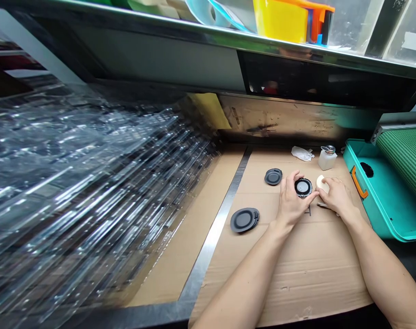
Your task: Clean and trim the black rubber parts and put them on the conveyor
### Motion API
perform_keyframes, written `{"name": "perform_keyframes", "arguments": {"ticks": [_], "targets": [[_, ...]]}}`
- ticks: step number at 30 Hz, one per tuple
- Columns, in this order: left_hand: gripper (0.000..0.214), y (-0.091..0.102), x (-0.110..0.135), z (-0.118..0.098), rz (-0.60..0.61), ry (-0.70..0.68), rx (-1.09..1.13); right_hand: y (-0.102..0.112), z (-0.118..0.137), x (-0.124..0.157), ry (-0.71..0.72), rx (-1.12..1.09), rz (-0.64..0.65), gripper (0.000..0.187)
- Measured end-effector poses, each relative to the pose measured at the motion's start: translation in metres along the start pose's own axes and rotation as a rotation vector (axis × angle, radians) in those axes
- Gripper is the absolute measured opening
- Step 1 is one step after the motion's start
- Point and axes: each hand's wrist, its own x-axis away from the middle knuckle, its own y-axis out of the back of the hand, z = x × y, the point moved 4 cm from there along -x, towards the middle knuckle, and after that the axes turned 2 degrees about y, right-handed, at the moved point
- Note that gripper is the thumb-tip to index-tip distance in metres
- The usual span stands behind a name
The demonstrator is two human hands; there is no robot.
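Note:
My left hand curls round a small round black part with a pale, shiny centre and holds it just above the cardboard sheet. My right hand is closed on a cream-coloured pad held right beside that part. A thin metal tool lies under the right hand. Two more dark grey round lids rest on the cardboard, one just left of my left hand, the other nearer and further left.
A tall stack of clear plastic trays fills the left side. A small white pump bottle and a crumpled white cloth sit behind my hands. A teal bin and green conveyor belt stand at the right. A shelf with coloured containers runs overhead.

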Motion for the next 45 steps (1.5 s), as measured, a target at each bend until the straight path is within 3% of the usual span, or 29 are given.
{"name": "perform_keyframes", "arguments": {"ticks": [4,7,10,14,16,20,22,25,30,34,38,45], "targets": [[0.068,0.002,0.001,-0.004,-0.016,-0.030,0.003,0.000,0.001,0.000,0.003,-0.004,0.009,0.040],[0.028,0.001,-0.001,-0.002,0.093,0.030,-0.095,0.000,0.001,0.000,-0.003,0.000,0.002,0.040],[0.050,-0.002,-0.002,0.009,0.232,0.146,-0.324,0.000,0.001,0.000,-0.016,0.002,-0.011,0.040],[0.040,0.002,-0.005,0.022,0.214,0.227,-0.569,0.000,0.001,0.000,-0.010,-0.002,-0.022,0.039],[0.046,0.004,-0.003,0.021,0.270,0.231,-0.566,0.000,0.001,0.000,-0.007,-0.008,-0.023,0.038],[0.066,0.009,0.015,0.005,0.538,0.185,-0.481,0.000,0.001,0.000,-0.018,-0.033,-0.015,0.038],[0.061,0.013,0.023,-0.002,0.590,0.184,-0.487,0.000,0.001,0.000,-0.022,-0.046,-0.017,0.037],[0.056,0.022,0.016,-0.003,0.515,0.198,-0.481,-0.001,0.002,0.001,-0.013,-0.056,-0.029,0.034],[0.069,0.052,-0.036,0.028,0.214,0.336,-0.674,-0.006,0.002,0.000,-0.023,-0.081,-0.002,0.035],[0.074,0.055,-0.064,0.058,0.315,0.381,-0.830,-0.007,0.003,0.001,-0.036,-0.100,0.017,0.036],[0.075,0.053,-0.070,0.080,0.381,0.391,-0.886,-0.005,0.005,0.003,-0.031,-0.111,0.026,0.032],[0.073,0.048,-0.070,0.089,0.459,0.395,-0.931,-0.005,0.006,0.004,-0.031,-0.135,0.060,0.034]]}}
